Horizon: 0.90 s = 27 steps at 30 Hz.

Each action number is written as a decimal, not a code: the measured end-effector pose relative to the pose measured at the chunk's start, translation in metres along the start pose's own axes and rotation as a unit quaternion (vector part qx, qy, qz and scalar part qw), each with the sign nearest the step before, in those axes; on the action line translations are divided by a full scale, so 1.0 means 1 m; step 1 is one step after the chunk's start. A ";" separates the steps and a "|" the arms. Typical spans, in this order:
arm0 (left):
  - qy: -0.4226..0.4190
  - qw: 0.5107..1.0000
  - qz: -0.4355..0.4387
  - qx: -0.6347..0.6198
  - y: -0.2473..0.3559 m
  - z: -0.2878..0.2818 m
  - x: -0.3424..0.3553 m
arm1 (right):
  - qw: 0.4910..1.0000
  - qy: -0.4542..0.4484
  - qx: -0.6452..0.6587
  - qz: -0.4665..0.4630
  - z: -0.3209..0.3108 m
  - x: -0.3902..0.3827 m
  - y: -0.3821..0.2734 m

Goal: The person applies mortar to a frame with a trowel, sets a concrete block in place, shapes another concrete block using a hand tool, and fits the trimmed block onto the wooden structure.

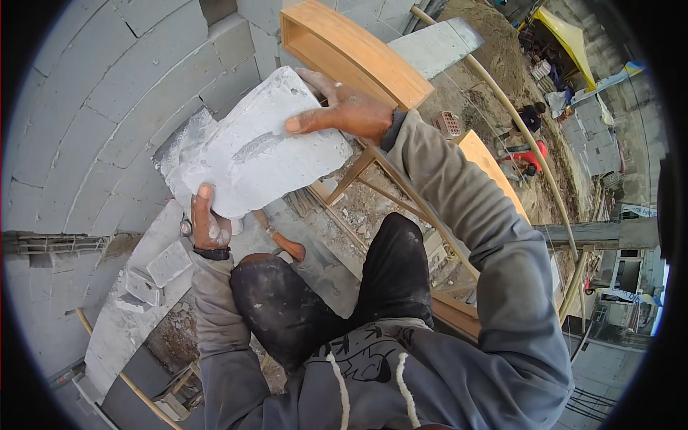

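Note:
A pale aerated concrete block (pixel 261 154), with a rough, chipped left end, is held up in front of me, tilted. My left hand (pixel 209 223) grips its lower left edge, thumb on the face and fingers hidden behind. At the upper right end, my right hand (pixel 347 111) is wrapped round the edge, its thumb lying across the face. Below the block, near my knee, a tool's brown wooden handle (pixel 287 246) shows; the block hides its other end.
A grey block wall (pixel 122 107) curves along the left. Broken block pieces (pixel 170 264) lie on a plank (pixel 118 337) at lower left. A wooden frame (pixel 355 50) stands beyond my right hand. Bamboo poles (pixel 512 107) cross the right side; a person in red (pixel 530 154) is down below.

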State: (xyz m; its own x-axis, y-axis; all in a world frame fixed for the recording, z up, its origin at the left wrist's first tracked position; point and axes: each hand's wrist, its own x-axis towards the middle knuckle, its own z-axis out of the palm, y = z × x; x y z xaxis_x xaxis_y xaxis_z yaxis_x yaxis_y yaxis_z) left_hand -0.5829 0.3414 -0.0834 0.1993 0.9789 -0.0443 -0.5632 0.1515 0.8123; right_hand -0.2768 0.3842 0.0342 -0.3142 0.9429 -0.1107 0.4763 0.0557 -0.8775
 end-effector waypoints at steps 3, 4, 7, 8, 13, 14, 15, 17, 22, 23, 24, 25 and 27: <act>-0.087 0.957 0.060 0.271 0.034 0.095 0.017 | 0.994 0.087 -0.064 -0.017 -0.061 -0.048 -0.043; -0.085 0.958 0.057 0.268 0.042 0.109 0.018 | 0.987 0.131 -0.079 -0.057 -0.070 -0.070 -0.063; 0.010 0.975 0.078 0.209 0.051 0.134 0.015 | 0.964 0.165 -0.206 0.009 -0.105 -0.103 -0.081; 0.005 0.976 0.080 0.203 0.048 0.141 0.011 | 0.951 0.185 -0.246 0.029 -0.118 -0.115 -0.082; 0.035 0.979 0.013 0.202 0.012 0.137 -0.037 | 0.912 0.219 -0.339 0.069 -0.158 -0.142 -0.040; 0.015 0.971 0.003 0.240 0.000 0.132 -0.040 | 0.904 0.228 -0.347 0.105 -0.163 -0.142 -0.035; 0.022 0.971 0.008 0.237 -0.005 0.126 -0.042 | 0.893 0.240 -0.363 0.117 -0.161 -0.144 -0.033; 0.002 0.951 -0.010 0.310 -0.007 0.120 -0.047 | 0.894 0.240 -0.358 0.122 -0.167 -0.143 -0.022; 0.054 0.941 0.014 0.332 -0.006 0.116 -0.047 | 0.893 0.251 -0.345 0.144 -0.168 -0.143 -0.020; 0.050 0.929 0.026 0.366 -0.007 0.113 -0.046 | 0.894 0.245 -0.343 0.153 -0.166 -0.143 -0.021; 0.052 0.929 0.025 0.366 -0.008 0.111 -0.046 | 0.895 0.239 -0.340 0.162 -0.165 -0.142 -0.021; 0.056 0.926 0.034 0.372 -0.008 0.110 -0.046 | 0.895 0.238 -0.340 0.162 -0.166 -0.141 -0.020; 0.061 0.923 0.042 0.377 -0.006 0.111 -0.047 | 0.889 0.237 -0.352 0.171 -0.170 -0.141 -0.016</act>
State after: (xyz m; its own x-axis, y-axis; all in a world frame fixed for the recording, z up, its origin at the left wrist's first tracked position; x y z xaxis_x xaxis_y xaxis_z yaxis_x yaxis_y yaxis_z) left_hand -0.4999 0.2793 -0.0217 0.0634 0.9979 0.0092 0.1558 -0.0190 0.9876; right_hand -0.1009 0.3059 0.1434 0.2509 0.9672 0.0406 0.9256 -0.2274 -0.3026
